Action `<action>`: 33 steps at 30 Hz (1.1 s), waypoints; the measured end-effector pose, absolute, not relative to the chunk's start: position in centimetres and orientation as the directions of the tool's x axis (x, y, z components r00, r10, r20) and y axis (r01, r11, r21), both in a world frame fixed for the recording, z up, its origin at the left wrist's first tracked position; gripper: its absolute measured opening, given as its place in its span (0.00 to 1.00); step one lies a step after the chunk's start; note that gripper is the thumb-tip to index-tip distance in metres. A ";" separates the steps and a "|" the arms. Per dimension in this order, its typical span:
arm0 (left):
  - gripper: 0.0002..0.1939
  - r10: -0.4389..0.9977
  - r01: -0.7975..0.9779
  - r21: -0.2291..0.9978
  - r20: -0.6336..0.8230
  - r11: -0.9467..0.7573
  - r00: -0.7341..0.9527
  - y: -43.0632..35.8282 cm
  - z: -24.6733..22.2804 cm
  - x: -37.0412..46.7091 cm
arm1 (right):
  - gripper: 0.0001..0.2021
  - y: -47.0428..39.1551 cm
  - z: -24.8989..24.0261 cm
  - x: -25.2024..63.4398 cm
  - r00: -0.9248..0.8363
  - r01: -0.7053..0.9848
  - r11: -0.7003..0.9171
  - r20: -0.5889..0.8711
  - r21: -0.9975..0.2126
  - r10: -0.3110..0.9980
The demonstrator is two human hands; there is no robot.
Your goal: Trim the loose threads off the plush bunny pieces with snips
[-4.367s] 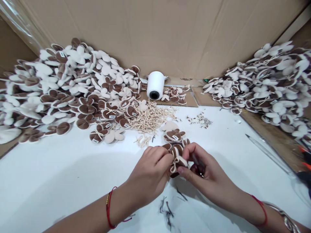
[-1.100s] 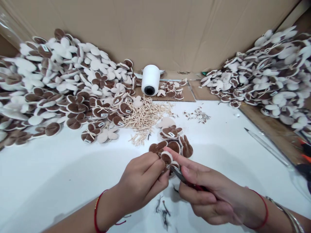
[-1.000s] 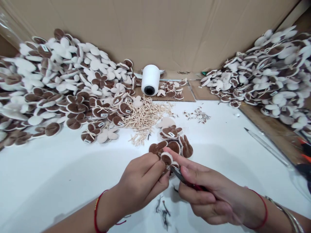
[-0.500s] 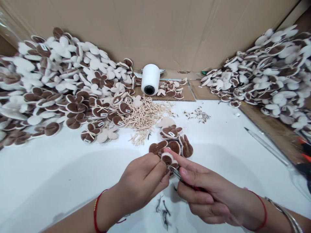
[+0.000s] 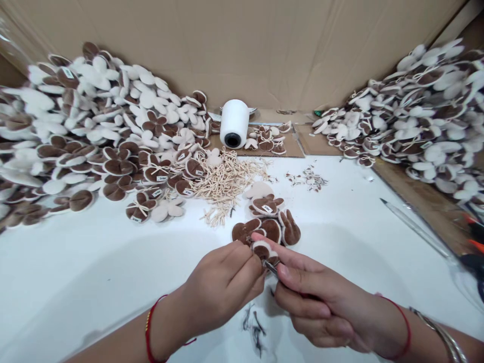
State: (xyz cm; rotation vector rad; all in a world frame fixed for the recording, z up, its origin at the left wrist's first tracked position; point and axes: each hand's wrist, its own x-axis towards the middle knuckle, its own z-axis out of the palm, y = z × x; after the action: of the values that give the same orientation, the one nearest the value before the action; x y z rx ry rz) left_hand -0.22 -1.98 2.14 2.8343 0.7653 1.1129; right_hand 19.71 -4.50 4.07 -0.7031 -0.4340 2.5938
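Observation:
My left hand (image 5: 227, 280), fingers closed, pinches a small brown-and-white plush bunny piece (image 5: 261, 251) above the white table. In my right hand (image 5: 317, 297) is a slim metal tool (image 5: 270, 268), perhaps snips or tweezers; its tip touches the plush piece and my fingers hide its handle. The right index finger lies stretched along the far side of the piece. Just beyond both hands lie several more plush bunny pieces (image 5: 290, 229), one of them with a white label (image 5: 266, 208). Dark thread scraps (image 5: 257, 333) are on the table below my hands.
A large heap of plush pieces (image 5: 102, 126) covers the left; another pile (image 5: 427, 116), many with bows, fills the right. Cream cord bows (image 5: 223, 184) lie in the middle, near a white thread cone (image 5: 234, 121). Cardboard (image 5: 264, 50) walls the back. Long tweezers (image 5: 412, 224) rest at right.
My right hand has shifted slightly left and turned a little, with the tool's tip still at the plush piece. The left hand has barely moved.

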 end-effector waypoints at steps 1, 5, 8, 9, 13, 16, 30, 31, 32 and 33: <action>0.11 0.438 0.436 0.174 0.639 -0.883 0.632 -2.0 2.1 -0.2 | 0.30 -4.5 4.0 19.7 -0.785 -0.306 -0.862 -0.406 -0.403 0.468; 0.10 0.426 0.431 0.164 0.649 -0.887 0.631 -1.9 2.1 -0.1 | 0.31 -4.5 3.9 19.9 -0.776 -0.289 -0.847 -0.409 -0.446 0.480; 0.09 0.434 0.432 0.179 0.660 -0.884 0.613 -1.9 2.1 -0.2 | 0.30 -4.6 3.9 19.9 -0.768 -0.291 -0.839 -0.411 -0.460 0.492; 0.09 0.450 0.435 0.201 0.659 -0.877 0.602 -1.9 2.2 -0.3 | 0.30 -4.6 3.9 19.8 -0.766 -0.302 -0.831 -0.399 -0.467 0.503; 0.06 0.505 0.432 0.288 0.652 -0.855 0.565 -1.8 2.3 -0.5 | 0.30 -4.6 4.0 19.8 -0.779 -0.336 -0.811 -0.342 -0.479 0.525; 0.04 0.484 0.428 0.263 0.661 -0.865 0.573 -1.8 2.4 -0.5 | 0.32 -4.6 4.0 19.7 -0.793 -0.325 -0.820 -0.336 -0.472 0.508; 0.05 0.561 0.392 0.401 0.619 -0.828 0.550 -1.7 2.2 -0.4 | 0.33 -4.7 4.4 19.9 -0.766 -0.312 -0.776 -0.339 -0.547 0.547; 0.05 0.602 0.380 0.468 0.589 -0.798 0.539 -1.7 2.2 -0.4 | 0.33 -4.7 4.4 19.8 -0.725 -0.315 -0.726 -0.338 -0.612 0.600; 0.05 0.650 0.371 0.539 0.550 -0.756 0.525 -1.7 2.3 -0.3 | 0.33 -4.7 4.3 19.8 -0.672 -0.305 -0.668 -0.344 -0.679 0.656; 0.06 0.697 0.362 0.609 0.505 -0.706 0.510 -1.7 2.4 -0.3 | 0.32 -4.6 4.2 19.8 -0.611 -0.284 -0.610 -0.351 -0.739 0.710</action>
State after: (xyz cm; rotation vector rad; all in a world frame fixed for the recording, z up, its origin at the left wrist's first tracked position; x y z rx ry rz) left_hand -0.30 -1.71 2.36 2.3268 0.8713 1.0576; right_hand 19.81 -4.62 4.24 -0.8659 -0.8674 2.2224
